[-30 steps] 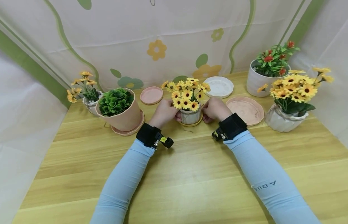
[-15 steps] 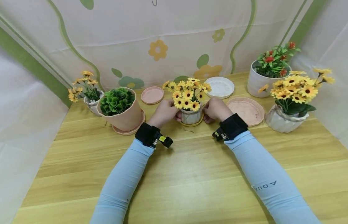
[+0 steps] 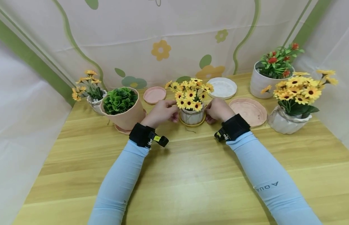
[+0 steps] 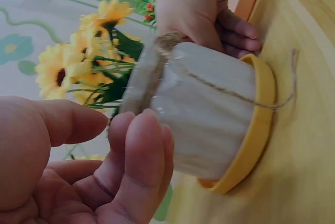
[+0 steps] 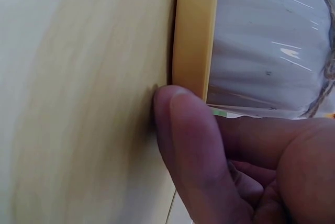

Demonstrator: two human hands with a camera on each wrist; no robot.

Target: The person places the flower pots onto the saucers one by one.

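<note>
Pale printed cloth (image 3: pixel 115 28) backs a wood-grain table (image 3: pixel 180 175), w/ 2 hands at work around 1 pot (image 3: pixel 192 117). L hand (image 3: pixel 162 113) just came off pot's L side: 1 sec ago its fingers were against pot, now they sit just beside it, loosely bent, thumb parted, nothing held. R hand (image 3: pixel 217 110) hasn't really shifted; bent fingertips touch the yellow saucer (image 5: pixel 194 35) at pot's R, but can't tell if they pinch its edge or only rest there. Pot stands upright in saucer, same spot as before, so my read: it's steady w/o L hand, & any fine adj. is down to R side.

Materials: pot is whitish, glossy, softly fluted, prob. ceramic. Rough brown twine (image 4: pixel 166 42) rings its neck, loose end trailing over saucer. Saucer: smooth, round, low-walled. Daisies (image 3: pixel 190 94) above pot: yellow petals, dark centers, prob. artificial.

Farther out: small pink dish (image 3: pixel 155 95) behind-L of pot; white dish (image 3: pixel 222 88), wavy rim, behind-R; big pink dish (image 3: pixel 248 113), faceted rim, R of pot. Well L of pot: tapered pink pot (image 3: pixel 130 116) w/ ruffled greenery (image 3: pixel 120 100). Well R: fluted planter (image 3: pixel 286 123); behind it, smooth white planter (image 3: pixel 261 84) w/ red blooms (image 3: pixel 272 60).
</note>
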